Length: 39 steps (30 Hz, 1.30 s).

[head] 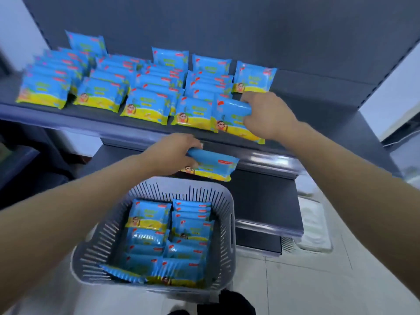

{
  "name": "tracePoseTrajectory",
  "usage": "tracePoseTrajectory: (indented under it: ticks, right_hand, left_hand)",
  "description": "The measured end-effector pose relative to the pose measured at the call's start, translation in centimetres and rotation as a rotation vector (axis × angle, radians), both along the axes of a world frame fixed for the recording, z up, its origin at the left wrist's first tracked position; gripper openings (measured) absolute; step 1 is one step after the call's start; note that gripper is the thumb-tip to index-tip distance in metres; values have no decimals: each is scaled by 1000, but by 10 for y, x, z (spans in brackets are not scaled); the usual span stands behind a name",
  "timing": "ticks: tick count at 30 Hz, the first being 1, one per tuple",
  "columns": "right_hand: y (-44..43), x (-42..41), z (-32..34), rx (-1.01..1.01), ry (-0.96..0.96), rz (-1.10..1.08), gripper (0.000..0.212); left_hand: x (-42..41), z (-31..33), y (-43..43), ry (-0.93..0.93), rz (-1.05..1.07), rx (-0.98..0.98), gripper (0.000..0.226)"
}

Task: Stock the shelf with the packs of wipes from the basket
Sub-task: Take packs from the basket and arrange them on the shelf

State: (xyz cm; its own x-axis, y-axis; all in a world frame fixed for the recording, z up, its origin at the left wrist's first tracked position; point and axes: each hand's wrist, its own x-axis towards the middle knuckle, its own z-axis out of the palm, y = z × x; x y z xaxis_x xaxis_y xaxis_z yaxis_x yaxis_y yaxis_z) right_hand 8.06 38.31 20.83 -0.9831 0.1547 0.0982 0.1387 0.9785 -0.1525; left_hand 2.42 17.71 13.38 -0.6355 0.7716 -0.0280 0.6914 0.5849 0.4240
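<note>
Both hands [172, 153] [266, 117] grip packs [212, 165] [231, 112] near shelf's [318, 103] front edge.

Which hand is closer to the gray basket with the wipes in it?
The left hand. It holds a pack just above the basket's far rim. The right hand is higher and farther, gripping another pack at the shelf's front edge.

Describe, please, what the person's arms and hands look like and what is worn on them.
The left arm and right arm are bare as far as the frame shows, with no sleeves. The left hand and right hand wear no gloves; no watch, bracelet or ring shows, though the picture is blurred.
</note>
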Motion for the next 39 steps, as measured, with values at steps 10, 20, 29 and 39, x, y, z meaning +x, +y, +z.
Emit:
tracePoseTrajectory:
  ticks: [10,20,29,39]
  right_hand:
    - [131,-81,-8,91,-104,-79,39]
    - [198,-166,-22,-75,-168,6,45]
    - [217,-199,-21,-156,-61,37,29]
    - [214,-190,-5,-64,121,34,22]
  left_hand:
    - [-48,60,112,50,12,207,20]
    - [-107,37,202,69,13,103,26]
    - [-160,28,237,144,90,8,25]
    - [-189,17,272,383,215,-105,49]
